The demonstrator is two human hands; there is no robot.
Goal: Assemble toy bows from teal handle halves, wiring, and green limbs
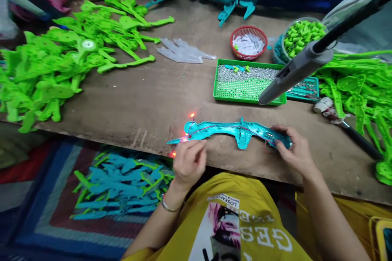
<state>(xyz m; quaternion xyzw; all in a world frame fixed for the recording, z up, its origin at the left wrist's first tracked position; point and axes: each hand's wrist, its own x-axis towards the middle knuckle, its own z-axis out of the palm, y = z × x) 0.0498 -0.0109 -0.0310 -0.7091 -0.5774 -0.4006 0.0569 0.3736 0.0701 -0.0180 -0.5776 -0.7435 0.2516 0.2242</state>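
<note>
A long turquoise plastic part (225,127) lies on the brown table near its front edge, with thin wires running along it. Small red lights (192,115) glow at its left end. My right hand (292,147) grips the part's right end between thumb and fingers. At the left end my left hand (190,161) is closed with curled fingers, close to the lights; whatever its fingertips hold is hidden. Behind the part stands a green tray (235,98) with small metal pieces and a few green and turquoise bits.
Lime green parts (45,69) are heaped at left, more (352,83) at right. A red basket (248,51), a tub of green pieces (303,38) and a grey-tipped tool (295,71) are beyond the tray. Turquoise parts (122,183) lie below the table edge.
</note>
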